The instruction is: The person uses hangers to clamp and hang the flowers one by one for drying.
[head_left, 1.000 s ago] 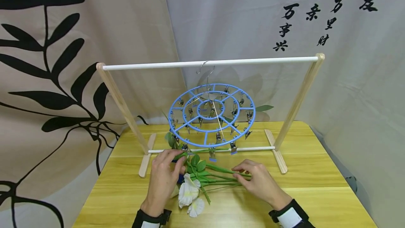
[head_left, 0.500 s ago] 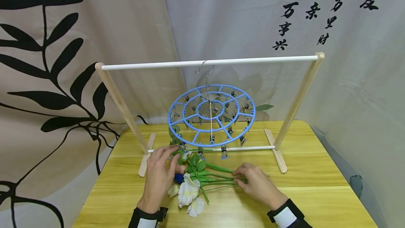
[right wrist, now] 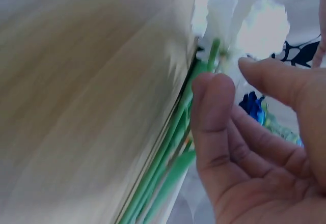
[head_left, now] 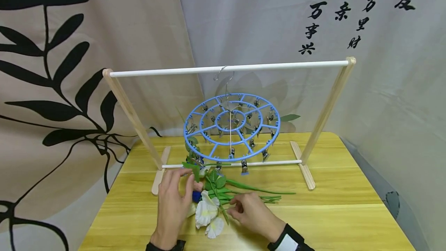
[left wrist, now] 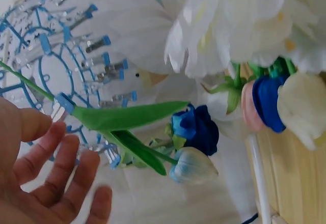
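Note:
A blue round clip hanger (head_left: 223,160) hangs from the white rod with several metal clips. One clip (left wrist: 63,103) grips the green stem of a white-and-blue tulip (left wrist: 193,165). My left hand (head_left: 174,200) is beside the tulip's leaves (head_left: 191,169), fingers loosely bent and apart from it in the left wrist view. A blue rose (left wrist: 196,130) is behind the tulip. On the table lie artificial flowers with a large white bloom (head_left: 207,209) and green stems (head_left: 273,198). My right hand (head_left: 254,214) is over these stems, thumb and forefinger apart, holding nothing visible.
A wooden stand with a white top rod (head_left: 278,66) and a lower rod (head_left: 268,163) stands on the yellow wooden table (head_left: 341,220). Its feet (head_left: 302,165) spread left and right. Behind it hangs a printed curtain (head_left: 251,18). A pink and a blue flower (head_left: 196,196) lie near my left hand.
My right hand has come off the stem ends and moved left towards the white bloom. My left hand has drawn slightly back from the clip, uncovering the tulip's leaf. The hanger has turned a little.

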`<state>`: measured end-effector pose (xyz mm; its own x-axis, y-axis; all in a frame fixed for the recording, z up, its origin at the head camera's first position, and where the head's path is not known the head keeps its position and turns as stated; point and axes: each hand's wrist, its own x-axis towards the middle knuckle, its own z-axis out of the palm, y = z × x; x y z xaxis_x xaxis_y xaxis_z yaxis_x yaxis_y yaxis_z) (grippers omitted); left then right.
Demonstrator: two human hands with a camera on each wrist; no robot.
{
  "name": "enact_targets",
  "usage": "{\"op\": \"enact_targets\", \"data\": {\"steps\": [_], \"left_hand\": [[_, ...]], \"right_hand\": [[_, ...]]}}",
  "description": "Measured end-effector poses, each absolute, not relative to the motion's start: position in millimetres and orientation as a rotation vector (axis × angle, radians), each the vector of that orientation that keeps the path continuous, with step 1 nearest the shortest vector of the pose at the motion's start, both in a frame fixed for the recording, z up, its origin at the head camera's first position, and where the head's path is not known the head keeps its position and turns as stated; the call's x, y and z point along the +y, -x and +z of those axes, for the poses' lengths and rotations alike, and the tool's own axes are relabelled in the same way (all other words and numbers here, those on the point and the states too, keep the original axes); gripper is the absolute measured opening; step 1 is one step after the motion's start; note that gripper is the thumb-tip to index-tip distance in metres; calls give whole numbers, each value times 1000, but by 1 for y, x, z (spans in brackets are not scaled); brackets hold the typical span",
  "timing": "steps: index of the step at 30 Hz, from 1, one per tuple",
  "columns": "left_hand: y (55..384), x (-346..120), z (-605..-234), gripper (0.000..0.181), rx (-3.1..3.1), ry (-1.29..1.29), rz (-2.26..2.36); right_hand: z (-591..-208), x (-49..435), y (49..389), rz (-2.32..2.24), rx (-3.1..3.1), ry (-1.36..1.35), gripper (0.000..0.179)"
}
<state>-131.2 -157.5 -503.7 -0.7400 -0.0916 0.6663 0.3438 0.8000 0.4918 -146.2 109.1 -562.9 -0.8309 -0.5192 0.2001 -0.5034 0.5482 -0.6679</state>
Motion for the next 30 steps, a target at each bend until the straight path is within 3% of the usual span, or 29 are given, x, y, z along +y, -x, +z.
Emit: {"op": "enact_targets", "data": {"steps": [11, 15, 30], "left_hand": [[113, -131, -516, 14, -2306, 485, -900], [113, -120, -518, 21, -2395, 552, -916], [120, -111, -513, 33, -2471, 555, -949]], "right_hand": [[-569, 88, 142, -1205, 2700, 797, 15], [-571, 85, 141, -1228, 2730, 792, 16], [-559, 86, 141, -1325, 2688, 789, 20]]}}
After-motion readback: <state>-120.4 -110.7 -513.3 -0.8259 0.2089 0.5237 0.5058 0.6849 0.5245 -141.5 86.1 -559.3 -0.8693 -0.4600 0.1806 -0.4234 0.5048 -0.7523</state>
